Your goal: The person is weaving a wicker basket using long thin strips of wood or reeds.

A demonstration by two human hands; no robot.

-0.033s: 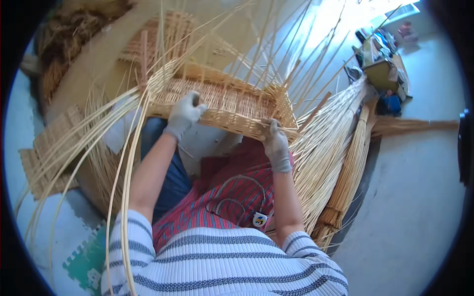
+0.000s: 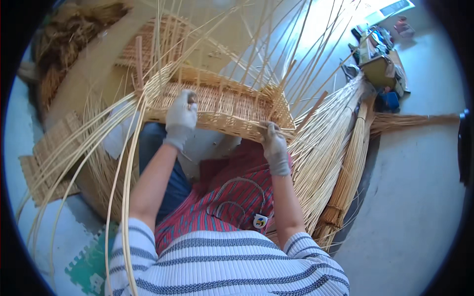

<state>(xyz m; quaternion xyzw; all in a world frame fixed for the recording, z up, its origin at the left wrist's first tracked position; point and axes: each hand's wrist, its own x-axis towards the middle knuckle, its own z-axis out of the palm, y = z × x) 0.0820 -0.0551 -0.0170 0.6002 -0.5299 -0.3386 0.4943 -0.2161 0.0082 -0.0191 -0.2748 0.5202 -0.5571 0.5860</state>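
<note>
A rectangular wicker basket (image 2: pixel 227 123) lies across in front of me, its long near wall toward my lap. Tall willow rods rise from its far and right sides, and a bundle of long rods fans out from its left corner. My left hand (image 2: pixel 180 117), in a pale work glove with dark fingertips, is closed in front of the near wall toward the left; what its fingers hold, if anything, cannot be made out. My gloved right hand (image 2: pixel 274 148) is closed on the near wall close to the right corner, thumb along the rim.
Long bundles of willow rods (image 2: pixel 323 153) lie on the floor at the right. Woven panels (image 2: pixel 52 158) rest at the left, with another wicker piece (image 2: pixel 153 44) behind the basket. A brown fibre heap (image 2: pixel 74 39) is at the far left, a cluttered low table (image 2: pixel 380 69) at the far right.
My left hand has shifted slightly left and its wrist has turned more upright. My right hand keeps its place at the right end of the near wall.
</note>
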